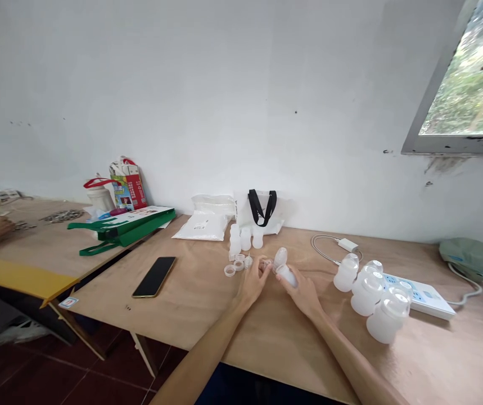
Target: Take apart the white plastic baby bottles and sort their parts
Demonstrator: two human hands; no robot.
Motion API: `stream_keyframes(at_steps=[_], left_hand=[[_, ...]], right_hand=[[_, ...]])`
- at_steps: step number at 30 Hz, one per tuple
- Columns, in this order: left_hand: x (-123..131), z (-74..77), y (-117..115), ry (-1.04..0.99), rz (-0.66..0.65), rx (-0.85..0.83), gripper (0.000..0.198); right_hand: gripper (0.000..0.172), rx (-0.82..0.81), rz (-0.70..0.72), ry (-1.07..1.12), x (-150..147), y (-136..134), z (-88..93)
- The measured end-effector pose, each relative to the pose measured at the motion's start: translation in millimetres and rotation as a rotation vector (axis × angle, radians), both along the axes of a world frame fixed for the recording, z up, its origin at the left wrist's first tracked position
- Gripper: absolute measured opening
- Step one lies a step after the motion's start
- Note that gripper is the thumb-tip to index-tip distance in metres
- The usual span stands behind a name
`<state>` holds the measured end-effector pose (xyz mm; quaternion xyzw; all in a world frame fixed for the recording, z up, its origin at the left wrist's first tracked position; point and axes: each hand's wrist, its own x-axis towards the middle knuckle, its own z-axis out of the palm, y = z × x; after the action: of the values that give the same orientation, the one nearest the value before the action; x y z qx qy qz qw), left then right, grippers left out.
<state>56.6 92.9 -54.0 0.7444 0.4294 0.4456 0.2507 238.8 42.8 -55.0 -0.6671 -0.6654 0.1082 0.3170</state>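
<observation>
Right hand [302,291]: fingers closed around small frosted-white plastic bottle [287,275], tilted above brown wooden tabletop [201,287], translucent domed piece [280,256] at its upper end; left hand [253,278]: fingers curled at small clear plastic piece [268,263], grip cannot be told; white plastic rings [230,270] just beyond left hand; clear-capped frosted-white bottles [364,291] upright, right of right hand.

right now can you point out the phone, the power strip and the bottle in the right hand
Phone [154,277], head view: middle of its dark screen.
Power strip [429,297], head view: its white top.
Bottle [287,274] in the right hand [304,293], head view: its whitish body.
</observation>
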Motion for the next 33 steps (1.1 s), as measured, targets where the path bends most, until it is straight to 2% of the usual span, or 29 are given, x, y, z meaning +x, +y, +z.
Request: stream_keyframes(at_steps=[3,6,8,15,18,22,24,26,29,33], left_hand=[[-4.1,-0.1,2.5,0.103,0.050,0.032,0.022],[-6.1,-4.0,4.4,0.298,-0.047,0.079,0.016],[-7.3,-7.0,6.0,0.360,-0.105,0.100,0.016],[-11.6,-7.6,7.9,0.255,-0.151,0.046,0.025],[-13.9,-1.6,8.1,0.182,-0.056,0.160,0.029],[-23.4,7.1,19.0,0.009,0.262,0.275,0.032],[-28.9,10.9,28.7,-0.044,0.363,0.281,0.032],[-31.9,14.3,38.7,-0.052,0.400,0.289,0.033],[-30.2,17.0,50.4,-0.013,0.376,0.321,0.033],[-24.2,9.9,56.1,0.096,0.314,0.297,0.032]], right_hand=[[0.046,0.022,-0.051,0.056,2.9,3.4,-4.4],[0.046,0.035,-0.084,0.077,5.3,6.2,-7.6],[0.045,0.034,-0.094,0.073,6.4,7.0,-8.4],[0.045,0.021,-0.093,0.078,6.8,5.6,-6.4],[0.047,0.016,-0.095,0.077,5.4,4.2,-4.4],[0.047,0.000,-0.102,0.034,3.2,3.2,-1.9],[0.046,-0.002,-0.110,0.017,2.5,3.4,-1.1],[0.045,-0.006,-0.109,0.006,2.1,3.6,-0.4],[0.045,-0.004,-0.100,-0.004,1.5,3.4,0.3],[0.041,0.029,-0.131,-0.054,0.5,2.4,0.4]])
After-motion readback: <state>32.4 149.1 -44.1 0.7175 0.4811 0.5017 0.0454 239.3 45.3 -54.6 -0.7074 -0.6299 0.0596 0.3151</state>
